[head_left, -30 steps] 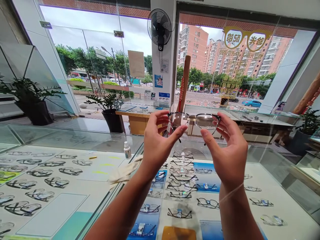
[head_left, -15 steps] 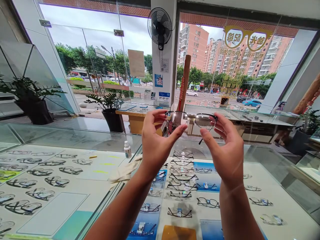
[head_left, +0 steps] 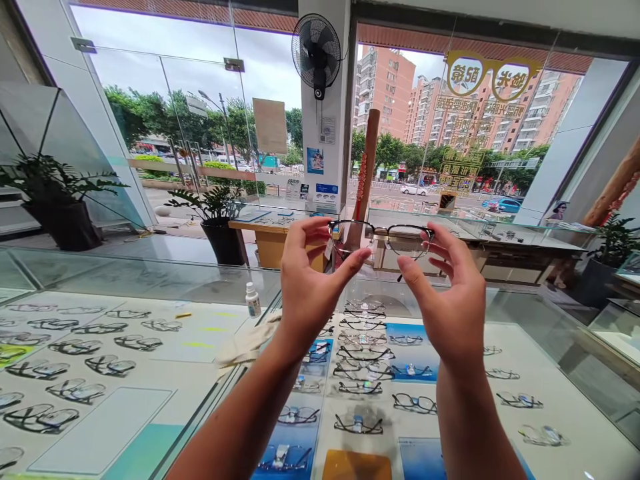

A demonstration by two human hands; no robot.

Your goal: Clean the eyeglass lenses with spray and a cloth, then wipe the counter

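The left hand (head_left: 310, 283) and the right hand (head_left: 453, 300) hold up the dark-browed glasses (head_left: 381, 231), pinching an end apiece, fingers at the outer top corners and thumbs low near the rims. Whether the thumbs press on the lenses or only on the lower edges, I cannot tell. The glasses sit in mid-air between the 2 hands, above the glass-topped display table (head_left: 575, 393), with the front close to level.

Taking the glasses as the middle of the clock, rows of spectacles (head_left: 364, 353) lie below at 6 o'clock. A white bottle (head_left: 253, 300) stands at 8 o'clock, with pale gloves (head_left: 250, 343) nearer, between 7 and 8. A wall fan (head_left: 316, 57) is at 11 o'clock and a wooden post (head_left: 369, 160) at 12, behind.

To hold them well, I would carry the weight on the 2 outer corners and have the thumbs clear of the lenses, as prints would spoil the view through them. Even, light pressure from both sides matters: a harder squeeze on 1 side could twist the thin bridge or splay a hinge.
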